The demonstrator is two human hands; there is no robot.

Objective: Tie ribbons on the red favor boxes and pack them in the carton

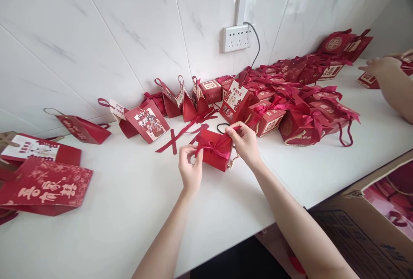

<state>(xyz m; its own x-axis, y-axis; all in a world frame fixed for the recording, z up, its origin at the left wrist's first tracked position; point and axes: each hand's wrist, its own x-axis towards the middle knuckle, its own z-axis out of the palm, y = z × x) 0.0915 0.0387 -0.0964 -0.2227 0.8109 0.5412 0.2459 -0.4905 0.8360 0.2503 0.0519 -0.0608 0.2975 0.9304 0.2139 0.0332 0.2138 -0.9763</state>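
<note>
In front of me a small red gift box (222, 164) stands on the white counter, with a red ribbon (217, 147) tied in a bow across its top. My left hand (190, 165) pinches the bow's left side between thumb and fingers. On the other side, my right hand (242, 141) has its fingers closed on the ribbon's right part. A twisted gold cord (232, 160) shows at the box's right side. Behind the box lie loose red ribbon strips (180, 132) and a black loop (222, 128).
Many finished red boxes (267, 115) with bows crowd the wall on the right. Several red bags (148, 119) stand at left. A cardboard box (351, 218) is at lower right, a wall socket (237, 38) above. Another person's hand (383, 70) holds a red box at far right.
</note>
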